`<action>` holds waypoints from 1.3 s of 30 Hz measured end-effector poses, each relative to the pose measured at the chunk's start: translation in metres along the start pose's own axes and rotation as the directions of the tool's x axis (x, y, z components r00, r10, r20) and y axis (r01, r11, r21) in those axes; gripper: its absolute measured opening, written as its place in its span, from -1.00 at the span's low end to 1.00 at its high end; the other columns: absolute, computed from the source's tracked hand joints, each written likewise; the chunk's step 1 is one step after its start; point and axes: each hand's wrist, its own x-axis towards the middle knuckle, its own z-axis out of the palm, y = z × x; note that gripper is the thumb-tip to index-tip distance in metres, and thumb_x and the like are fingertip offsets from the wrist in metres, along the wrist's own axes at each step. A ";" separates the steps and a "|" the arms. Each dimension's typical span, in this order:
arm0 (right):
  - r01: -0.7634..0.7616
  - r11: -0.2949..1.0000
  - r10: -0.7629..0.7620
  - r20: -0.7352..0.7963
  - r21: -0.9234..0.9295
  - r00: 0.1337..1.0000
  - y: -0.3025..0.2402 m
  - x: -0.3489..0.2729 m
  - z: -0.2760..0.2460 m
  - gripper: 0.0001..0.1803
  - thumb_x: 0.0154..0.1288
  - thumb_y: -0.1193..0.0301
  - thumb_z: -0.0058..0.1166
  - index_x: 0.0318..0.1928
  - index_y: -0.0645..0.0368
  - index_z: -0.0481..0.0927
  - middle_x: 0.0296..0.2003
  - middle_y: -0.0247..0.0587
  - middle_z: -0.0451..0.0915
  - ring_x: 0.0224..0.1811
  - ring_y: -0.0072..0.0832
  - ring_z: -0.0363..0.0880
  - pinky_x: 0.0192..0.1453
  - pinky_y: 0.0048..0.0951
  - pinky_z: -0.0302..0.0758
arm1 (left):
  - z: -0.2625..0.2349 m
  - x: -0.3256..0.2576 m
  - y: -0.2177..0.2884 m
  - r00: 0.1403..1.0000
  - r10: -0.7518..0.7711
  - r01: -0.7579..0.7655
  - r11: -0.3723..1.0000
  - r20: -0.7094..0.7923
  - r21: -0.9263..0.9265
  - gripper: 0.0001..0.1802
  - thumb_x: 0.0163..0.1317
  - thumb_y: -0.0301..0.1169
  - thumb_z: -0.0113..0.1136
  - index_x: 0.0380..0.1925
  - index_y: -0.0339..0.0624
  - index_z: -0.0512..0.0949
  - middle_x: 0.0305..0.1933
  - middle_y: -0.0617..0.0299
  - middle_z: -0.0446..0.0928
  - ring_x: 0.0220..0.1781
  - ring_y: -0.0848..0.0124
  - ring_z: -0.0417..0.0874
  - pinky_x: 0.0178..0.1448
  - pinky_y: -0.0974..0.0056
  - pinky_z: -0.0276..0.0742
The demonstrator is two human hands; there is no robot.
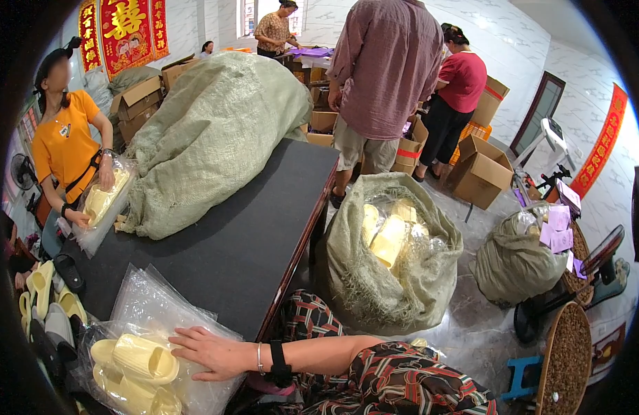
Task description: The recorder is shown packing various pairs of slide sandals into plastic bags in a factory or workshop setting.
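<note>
My right hand point(214, 353), with a bracelet and a black band at the wrist, reaches left over the near corner of the dark table. Its fingers are spread and lie flat on clear plastic bags point(153, 294). Just beyond the fingertips are pale yellow slippers point(146, 357) under clear plastic, one ribbed on top. More yellow slippers sit below them, partly cut off by the lower edge. My left hand does not show. Loose slippers point(39, 283), yellow, grey and black, crowd the table's left edge.
A big woven sack point(222, 131) lies across the dark table point(215, 266). Across from me, a person in orange point(74, 138) handles a bagged yellow slipper. An open sack point(340, 270) of bagged slippers stands right of the table. Farther back are people, cartons point(480, 169) and another sack point(516, 263).
</note>
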 end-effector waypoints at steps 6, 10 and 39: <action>0.001 1.000 -0.001 -0.008 0.004 1.000 -0.003 -0.004 -0.004 -0.28 0.21 0.20 0.20 0.27 0.35 0.30 0.35 0.26 0.20 0.49 0.16 0.02 0.52 0.06 0.01 | -0.005 -0.004 -0.006 0.999 0.016 -0.014 0.997 0.030 -0.071 -0.51 0.42 -0.59 -0.31 0.33 -0.57 0.17 0.22 -0.38 0.37 0.12 -0.04 0.58 0.18 -0.02 0.59; 0.001 1.000 -0.001 0.023 0.012 1.000 -0.004 -0.003 -0.002 -0.26 0.20 0.19 0.19 0.29 0.36 0.29 0.37 0.25 0.18 0.50 0.15 0.02 0.53 0.06 0.01 | -0.010 -0.010 -0.010 0.994 0.093 -0.080 0.975 0.055 -0.207 -0.50 0.46 -0.52 -0.15 0.35 -0.52 0.18 0.29 -0.29 0.33 0.14 -0.02 0.56 0.22 0.01 0.55; 0.030 0.935 -0.029 0.009 -0.354 1.000 -0.052 0.038 -0.048 -0.56 0.12 0.61 0.19 0.05 0.03 0.67 0.25 0.02 0.43 0.32 -0.03 0.34 0.34 -0.08 0.31 | 0.015 0.002 0.080 0.838 -0.546 0.411 0.631 0.000 -0.658 -0.21 0.51 -0.05 -0.07 0.51 -0.17 -0.17 0.34 -0.03 0.35 0.32 0.16 0.44 0.42 0.09 0.34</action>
